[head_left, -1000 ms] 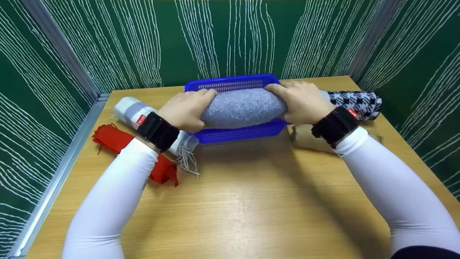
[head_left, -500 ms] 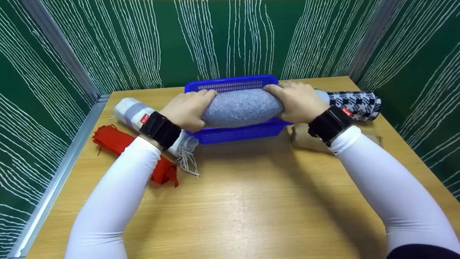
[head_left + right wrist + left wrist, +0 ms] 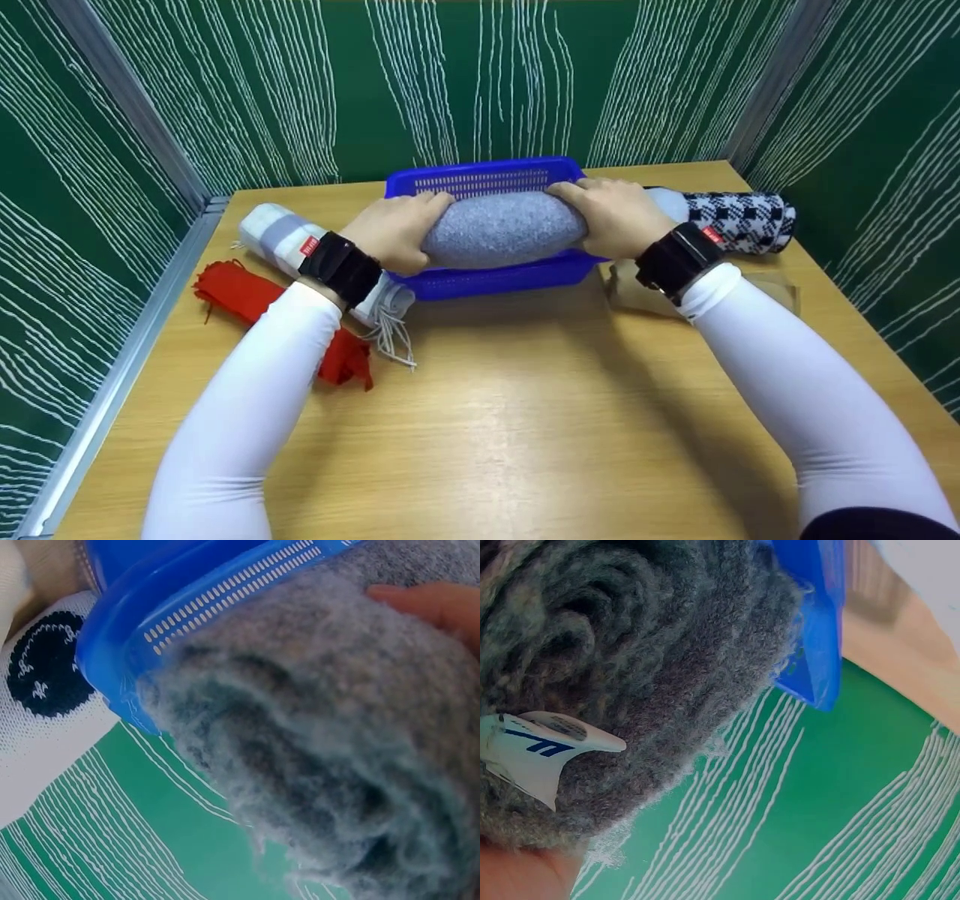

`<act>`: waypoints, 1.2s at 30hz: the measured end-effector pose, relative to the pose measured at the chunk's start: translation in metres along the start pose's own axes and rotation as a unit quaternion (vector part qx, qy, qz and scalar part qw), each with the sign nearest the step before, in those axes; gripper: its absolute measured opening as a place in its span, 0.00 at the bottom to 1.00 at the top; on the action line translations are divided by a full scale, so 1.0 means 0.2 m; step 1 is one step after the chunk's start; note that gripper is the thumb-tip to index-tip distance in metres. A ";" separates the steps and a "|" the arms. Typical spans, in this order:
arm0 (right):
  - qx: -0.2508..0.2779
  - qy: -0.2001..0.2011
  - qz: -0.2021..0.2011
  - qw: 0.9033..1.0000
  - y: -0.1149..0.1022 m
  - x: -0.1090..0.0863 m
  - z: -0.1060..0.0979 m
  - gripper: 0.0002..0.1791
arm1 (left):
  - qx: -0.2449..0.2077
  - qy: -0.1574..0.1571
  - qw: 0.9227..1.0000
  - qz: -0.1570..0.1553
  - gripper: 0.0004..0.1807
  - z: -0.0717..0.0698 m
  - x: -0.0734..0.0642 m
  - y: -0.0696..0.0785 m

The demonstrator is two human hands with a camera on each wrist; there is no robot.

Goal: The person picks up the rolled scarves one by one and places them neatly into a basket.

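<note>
A rolled grey woollen scarf (image 3: 504, 229) is held level over the blue plastic basket (image 3: 491, 281) in the head view. My left hand (image 3: 396, 229) grips its left end, and my right hand (image 3: 616, 217) grips the right end. In the left wrist view, the coiled end of the scarf (image 3: 652, 667) fills the upper left, with a white label (image 3: 547, 750) sticking out. The right wrist view shows the other coiled end, the basket's slotted wall (image 3: 217, 607) close beside it. The scarf hides most of the basket's inside.
Left of the basket lie a rolled white-and-grey fringed scarf (image 3: 274, 229) and a red rolled cloth (image 3: 240, 289). On the right are a black-and-white patterned roll (image 3: 739, 221) and a beige roll (image 3: 637, 289), partly behind my right arm. Green walls stand behind and at both sides.
My right hand has shifted left and slightly down, and my left hand a little right, so the two are closer together. Both keep hold of the grey scarf; the basket stays put.
</note>
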State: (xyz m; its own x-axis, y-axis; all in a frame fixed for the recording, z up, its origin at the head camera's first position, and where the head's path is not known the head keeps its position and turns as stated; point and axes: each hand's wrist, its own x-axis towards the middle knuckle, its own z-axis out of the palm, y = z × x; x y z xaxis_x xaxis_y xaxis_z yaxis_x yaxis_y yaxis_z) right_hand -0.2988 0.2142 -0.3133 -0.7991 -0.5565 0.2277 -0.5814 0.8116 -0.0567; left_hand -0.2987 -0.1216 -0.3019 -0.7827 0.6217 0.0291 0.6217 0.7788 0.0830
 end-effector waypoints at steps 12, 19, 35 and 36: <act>0.022 -0.034 0.020 0.999 0.01 0.03 0.05 0.45 | -0.018 -0.020 1.000 -0.015 0.41 0.03 0.03 -0.04; 0.023 -0.033 0.022 0.999 0.02 0.04 0.07 0.45 | -0.033 -0.021 0.999 -0.020 0.41 0.04 0.04 -0.06; 0.011 -0.034 0.014 0.999 0.05 0.08 0.13 0.44 | -0.035 -0.023 0.999 -0.031 0.39 0.07 0.08 -0.08; 0.012 -0.036 0.014 0.999 0.05 0.08 0.13 0.44 | -0.036 -0.025 0.999 -0.032 0.39 0.07 0.08 -0.08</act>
State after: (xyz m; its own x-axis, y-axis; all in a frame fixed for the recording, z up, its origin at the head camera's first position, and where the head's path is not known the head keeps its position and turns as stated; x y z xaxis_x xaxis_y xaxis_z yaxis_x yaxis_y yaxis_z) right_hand -0.3214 0.2092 -0.3355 -0.8233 -0.5462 0.1543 -0.5619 0.8228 -0.0856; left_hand -0.3209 -0.1239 -0.3163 -0.8174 0.5754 -0.0286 0.5650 0.8104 0.1550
